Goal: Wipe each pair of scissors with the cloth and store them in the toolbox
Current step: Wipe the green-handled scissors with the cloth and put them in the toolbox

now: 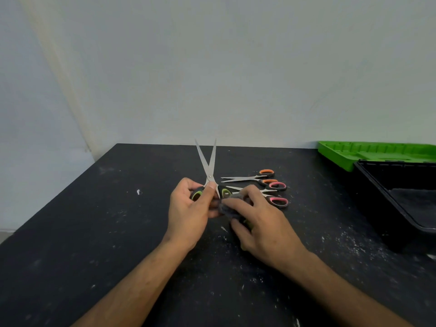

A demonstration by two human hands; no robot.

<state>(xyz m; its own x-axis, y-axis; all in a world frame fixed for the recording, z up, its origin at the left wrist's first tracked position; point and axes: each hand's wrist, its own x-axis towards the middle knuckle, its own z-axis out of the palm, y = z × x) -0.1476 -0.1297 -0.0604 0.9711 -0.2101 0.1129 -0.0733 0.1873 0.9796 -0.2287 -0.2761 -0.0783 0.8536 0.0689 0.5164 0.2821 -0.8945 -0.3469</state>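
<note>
Head view, looking down at a black surface (118,232) w/ white specks and scuffs, pale wall behind.

Left hand (188,208) holds the green-handled scissors (208,171) at the handles, fingers curled round the left loop, thumb up near the pivot. Blades point up and away, spread in a narrow V, tips apart. Left grip is closed on the scissors' handle.

Right hand (257,223) sits just right of it, fingers curled over a bunched grey cloth (226,206). Cloth touches the scissors' right handle loop. Right grip: closed round the cloth; how much of the cloth is under the palm can't be told.

Behind the right hand, 2 more pairs lie flat on the surface, blades pointing left: orange-handled scissors (256,177) further back, pink-handled scissors (277,193) nearer, partly hidden by the right fingers. The two pairs lie close together; the orange lower loop sits right beside the pink upper loop.

Far right: black toolbox (368,185), open, cut off by the frame edge, interior dark. Its green lid/tray (349,154) lies behind it, against the wall. Toolbox is well apart from both hands.
</note>
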